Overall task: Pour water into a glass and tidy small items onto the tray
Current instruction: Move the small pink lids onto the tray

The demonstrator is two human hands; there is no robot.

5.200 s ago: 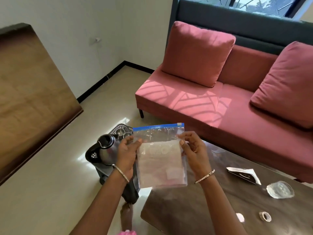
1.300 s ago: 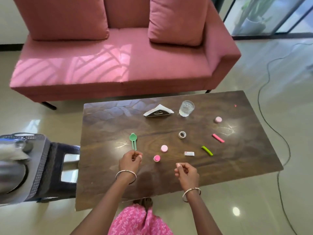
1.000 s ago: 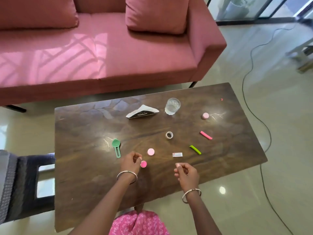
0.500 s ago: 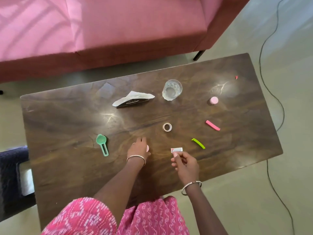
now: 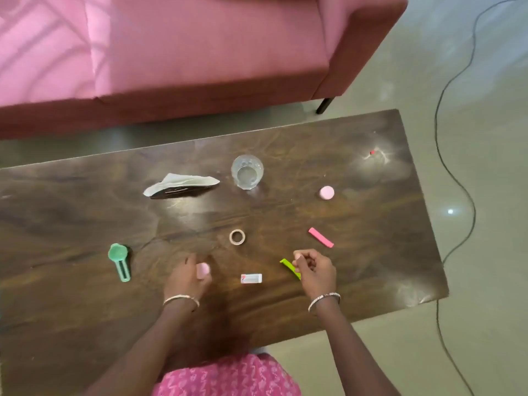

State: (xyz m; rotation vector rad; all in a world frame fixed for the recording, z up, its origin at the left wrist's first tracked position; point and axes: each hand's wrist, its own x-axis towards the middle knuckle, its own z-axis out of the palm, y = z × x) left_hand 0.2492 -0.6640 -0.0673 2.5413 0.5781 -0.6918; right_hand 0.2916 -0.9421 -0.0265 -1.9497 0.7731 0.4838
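The left hand rested near the desk's near edge, its grip curled around a small pink round cap, blurred but seemingly pinched between thumb and fingers. The right hand hovered beside it, grip narrow, fingers loosely bunched; whether it held anything could not be told. It partly covered a green strip. Between the hands lay a small white packet.

These items looked light, stiff and small, best pinched at their edges. Farther out lay a tape ring, a pink strip, a second pink cap toward the right edge, and a green scoop toward the left edge.

Toward the desk's far edge stood a clear drinking glass, upright, fragile and probably slippery; best gripped around its wall. It may have held a little water; this was unclear. A paper-wrapped dark object lay beside it. No tray or water vessel was in view.
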